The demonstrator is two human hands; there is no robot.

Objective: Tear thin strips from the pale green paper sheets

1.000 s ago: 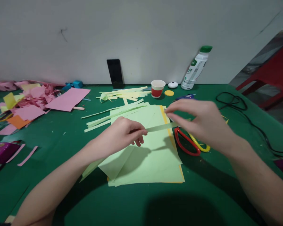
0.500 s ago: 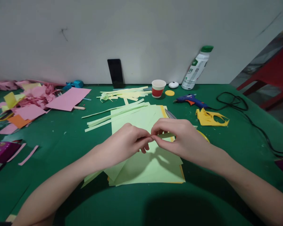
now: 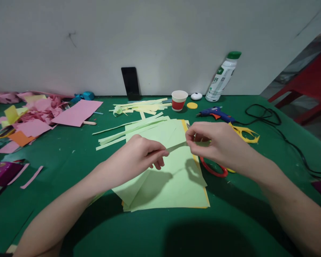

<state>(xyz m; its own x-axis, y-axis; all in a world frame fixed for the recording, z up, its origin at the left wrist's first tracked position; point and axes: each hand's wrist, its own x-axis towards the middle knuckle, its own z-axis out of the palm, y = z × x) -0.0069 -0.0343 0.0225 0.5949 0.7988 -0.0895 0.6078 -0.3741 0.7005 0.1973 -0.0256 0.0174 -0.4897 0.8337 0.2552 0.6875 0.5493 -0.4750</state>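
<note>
A narrow green paper strip (image 3: 177,145) stretches between my two hands above a stack of light green paper (image 3: 173,192). My left hand (image 3: 147,151) pinches its left end between thumb and fingers. My right hand (image 3: 211,139) pinches it further right, with fingers closed. More green paper strips (image 3: 131,130) lie at the stack's upper left. Under my right hand, scissors with a red handle (image 3: 216,174) rest beside the stack, their blades mostly hidden.
Behind stand a paper cup (image 3: 179,101), a leaning phone (image 3: 131,84) and a tilted bottle (image 3: 222,78). At right lie a blue glue gun (image 3: 216,114), its black cable (image 3: 280,134) and yellow paper scrap (image 3: 247,135). Pink paper scraps (image 3: 45,112) crowd the left; a purple device (image 3: 4,176) sits nearer.
My hands have moved apart: the right went right and up, the left slightly left. The strip now shows between them, and the red scissor handle has come into view.
</note>
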